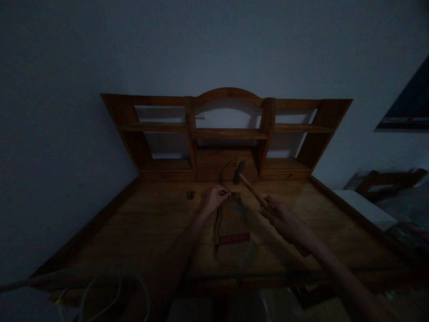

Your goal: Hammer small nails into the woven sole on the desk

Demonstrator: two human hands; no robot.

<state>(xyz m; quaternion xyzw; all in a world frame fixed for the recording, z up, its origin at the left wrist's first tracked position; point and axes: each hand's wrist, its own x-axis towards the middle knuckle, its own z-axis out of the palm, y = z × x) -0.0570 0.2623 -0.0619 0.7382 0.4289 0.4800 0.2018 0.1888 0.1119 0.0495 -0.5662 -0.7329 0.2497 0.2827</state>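
Hammer (250, 185) is sitting in the right hand (284, 219), whose fingers are wrapping closed around the lower end of the wooden handle. Its long axis is running from that fist up and away to the left, so the dark metal head is hanging in the air just beyond and slightly right of the left hand's fingertips, above the desk (134, 223) rather than touching it.

The left hand (214, 199) is lying nearer to the head than the right one is. Its thumb and forefinger are pinching together on something very small at the top edge of a patterned board (234, 232) (too dim and too tiny to name with confidence; it may be a small nail or pin). The board is stretching from those fingertips back toward the person, flat on the desk, with a red band crossing it partway down.

A small dark object (191, 194) is resting on the desk well to the left of the pinching fingers, apart from both hands.

Behind the fingers, the wooden hutch (228, 134) is standing with open shelf compartments, which are showing nothing inside as far as the low light lets one tell. Pale cables (100, 295) are trailing near the left forearm at the desk's near edge.
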